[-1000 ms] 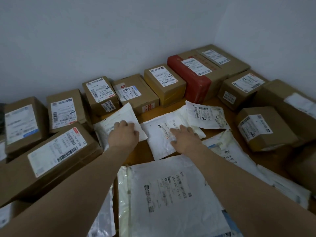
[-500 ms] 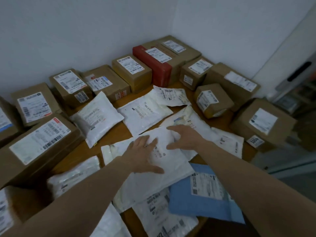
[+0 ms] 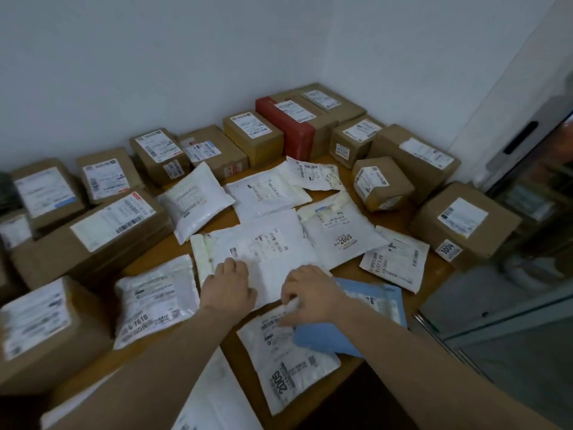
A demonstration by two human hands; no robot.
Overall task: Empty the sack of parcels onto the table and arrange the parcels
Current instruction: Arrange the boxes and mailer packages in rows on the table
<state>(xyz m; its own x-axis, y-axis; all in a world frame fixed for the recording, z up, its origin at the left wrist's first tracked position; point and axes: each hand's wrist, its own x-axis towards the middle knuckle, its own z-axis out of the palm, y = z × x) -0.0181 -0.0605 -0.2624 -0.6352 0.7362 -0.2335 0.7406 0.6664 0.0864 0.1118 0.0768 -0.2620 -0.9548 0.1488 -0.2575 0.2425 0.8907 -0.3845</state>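
My view is dim and flat, with a cool grey cast and no clear light source; shadows are soft, deepest toward 7 o'clock. No glare shows. The wide lens bends the wall corner (image 3: 322,41) and the door frame (image 3: 511,97) at 3 o'clock. Print on the white mailers (image 3: 273,243) is smeared and mostly unreadable, and the edges go softest.

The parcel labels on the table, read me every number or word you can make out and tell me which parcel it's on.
"2005": white mailer nearest, under the right hand.
"2009": white mailer right of centre.
"6-7610": white mailer left of the left hand.
"3004": sticker on the brown box at far right.
"9157-6-78", roughly: small white mailer.
All other labels are too small or blurred to read.
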